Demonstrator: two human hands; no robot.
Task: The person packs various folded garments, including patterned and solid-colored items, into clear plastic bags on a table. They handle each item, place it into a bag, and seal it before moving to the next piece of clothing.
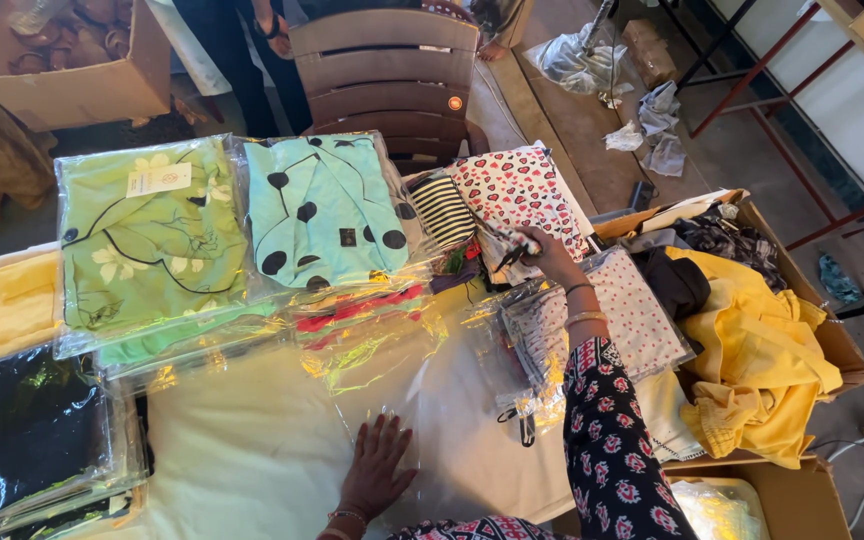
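Observation:
My left hand lies flat with fingers spread on an empty clear plastic bag spread over the white table top. My right hand reaches forward and grips a folded patterned garment at the edge of a pile. Beside it lie a white garment with red hearts and a black-and-white striped one. Under my right forearm sits a bagged white dotted garment. My sleeve is black with red flowers, with bangles at the wrist.
Bagged garments lie in stacks at left: a green floral one, a light blue one with black spots, a black one, a yellow one. A cardboard box with yellow cloth stands right. A brown chair is behind.

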